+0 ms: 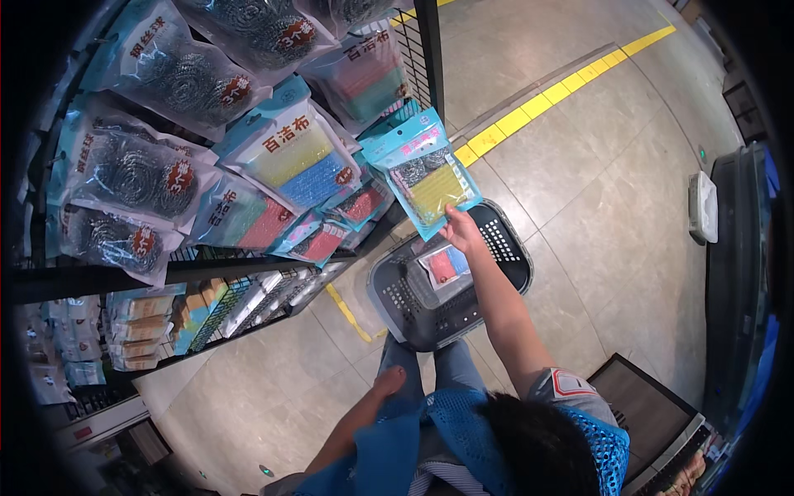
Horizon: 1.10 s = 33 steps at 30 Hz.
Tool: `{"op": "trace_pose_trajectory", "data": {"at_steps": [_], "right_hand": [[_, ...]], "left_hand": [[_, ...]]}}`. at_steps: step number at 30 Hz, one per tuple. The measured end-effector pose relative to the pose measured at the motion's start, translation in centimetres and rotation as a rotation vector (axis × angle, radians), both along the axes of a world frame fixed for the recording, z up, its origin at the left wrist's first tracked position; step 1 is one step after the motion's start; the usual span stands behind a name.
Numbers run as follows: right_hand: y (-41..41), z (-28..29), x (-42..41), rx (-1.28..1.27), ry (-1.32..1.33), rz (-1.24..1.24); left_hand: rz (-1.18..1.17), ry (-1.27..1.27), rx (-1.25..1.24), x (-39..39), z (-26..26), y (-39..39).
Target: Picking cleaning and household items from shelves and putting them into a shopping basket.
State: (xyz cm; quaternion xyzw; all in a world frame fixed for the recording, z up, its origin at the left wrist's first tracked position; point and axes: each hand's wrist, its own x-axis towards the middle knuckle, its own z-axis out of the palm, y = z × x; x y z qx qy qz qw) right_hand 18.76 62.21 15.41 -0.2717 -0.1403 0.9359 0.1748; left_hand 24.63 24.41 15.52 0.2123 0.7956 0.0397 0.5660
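Observation:
My right hand pinches the lower corner of a sealed packet with a light-blue border, its thumb on the front. Through the packet's clear window show a yellow scouring cloth and coils of steel wool. Below that hand a dark grey plastic shopping basket with perforated walls stands in front of my legs. Inside it lies a packet of red and blue cloths, partly hidden by my forearm. My left hand is at my thigh, away from the shelf; its fingers are mostly hidden.
At the left a black wire shelf rack carries packets of steel wool balls and scouring cloths. More packaged goods fill its lower level. Yellow tape crosses the tiled floor. A white container sits beside a dark cabinet on the right.

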Motion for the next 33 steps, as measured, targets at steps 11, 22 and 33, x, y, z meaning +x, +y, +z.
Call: {"op": "trace_pose_trajectory", "data": {"at_steps": [11,22,33], "right_hand": [[-7.0,4.2,10.1,-0.192,0.108,0.203],[-12.8,9.7,19.9,-0.074,-0.151,-0.094],[-11.9,10.7,23.7,0.203,-0.329,-0.216]], "left_hand": [[0.834,-0.45,0.818,-7.6,9.2,16.0],[0.868,-0.519,0.864,-3.7,11.0,20.1],[0.535,-0.548,0.707,-4.3,12.7,21.3]]}}
